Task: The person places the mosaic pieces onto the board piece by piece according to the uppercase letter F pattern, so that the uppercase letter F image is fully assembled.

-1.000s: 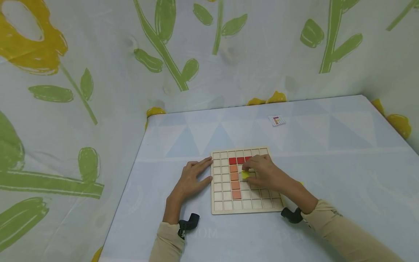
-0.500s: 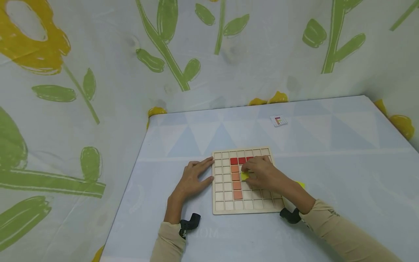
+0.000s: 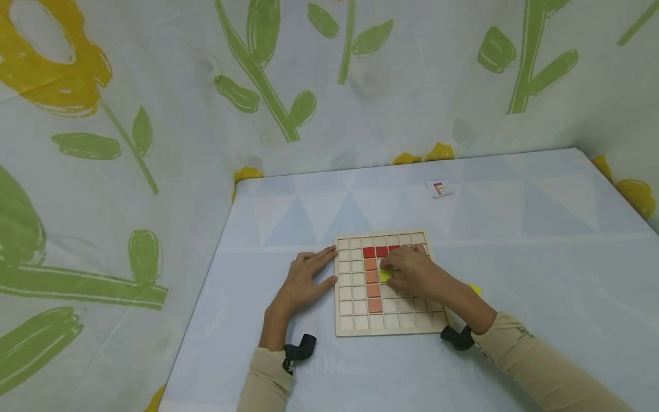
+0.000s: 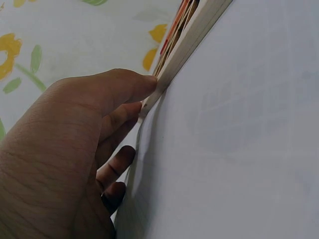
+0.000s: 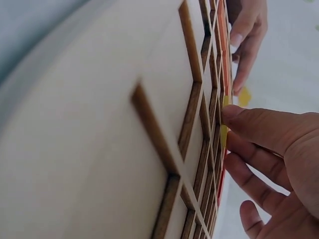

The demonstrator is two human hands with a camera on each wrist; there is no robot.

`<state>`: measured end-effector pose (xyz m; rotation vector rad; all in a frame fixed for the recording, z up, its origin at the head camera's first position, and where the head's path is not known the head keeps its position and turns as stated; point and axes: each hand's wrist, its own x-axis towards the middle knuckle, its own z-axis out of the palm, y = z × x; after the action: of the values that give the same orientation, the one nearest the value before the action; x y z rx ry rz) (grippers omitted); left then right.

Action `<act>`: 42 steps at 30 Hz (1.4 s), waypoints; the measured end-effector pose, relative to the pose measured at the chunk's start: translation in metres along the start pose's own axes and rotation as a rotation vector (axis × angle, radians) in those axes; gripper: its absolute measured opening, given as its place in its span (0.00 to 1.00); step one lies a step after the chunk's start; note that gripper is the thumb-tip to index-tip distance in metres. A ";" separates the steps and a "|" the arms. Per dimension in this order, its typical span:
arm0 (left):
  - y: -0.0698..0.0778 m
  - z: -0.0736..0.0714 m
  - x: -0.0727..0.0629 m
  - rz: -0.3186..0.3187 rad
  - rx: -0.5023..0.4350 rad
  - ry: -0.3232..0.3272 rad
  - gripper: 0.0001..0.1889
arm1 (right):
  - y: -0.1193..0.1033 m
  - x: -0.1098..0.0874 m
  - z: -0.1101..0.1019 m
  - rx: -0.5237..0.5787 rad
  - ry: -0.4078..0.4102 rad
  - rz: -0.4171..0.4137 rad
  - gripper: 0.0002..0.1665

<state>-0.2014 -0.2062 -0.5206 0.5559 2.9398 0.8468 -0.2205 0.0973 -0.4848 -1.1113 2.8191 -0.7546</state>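
A square wooden grid board [image 3: 388, 331] lies on the table, with a row of red tiles [image 3: 381, 252] and a column of orange tiles [image 3: 372, 277] set in its cells. My right hand [image 3: 419, 273] is over the board and pinches a yellow tile [image 3: 385, 276] at a cell right of the orange column. In the right wrist view, the thumb [image 5: 234, 113] touches the yellow tile [image 5: 224, 135] and the fingertips are close by. My left hand [image 3: 304, 280] rests at the board's left edge, thumb and fingers extended against it. The right hand hides part of the red row.
A small pattern card [image 3: 440, 189] lies farther back on the table. Another yellow piece [image 3: 476, 289] shows just beyond my right forearm. Fabric walls with printed flowers [image 3: 51, 57] stand behind and left of the table [image 3: 257, 229].
The yellow tile under my right hand has shifted slightly and sits squarer to its cell. Both hands stay nearly where they were; the whole view has drifted slightly.
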 end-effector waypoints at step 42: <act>0.003 0.002 0.001 -0.023 -0.008 0.004 0.32 | 0.031 -0.066 -0.032 -0.109 0.206 0.008 0.16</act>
<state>-0.2013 -0.2027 -0.5211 0.5196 2.9393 0.8575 -0.1966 0.1730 -0.4805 -1.0952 3.0674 -0.7657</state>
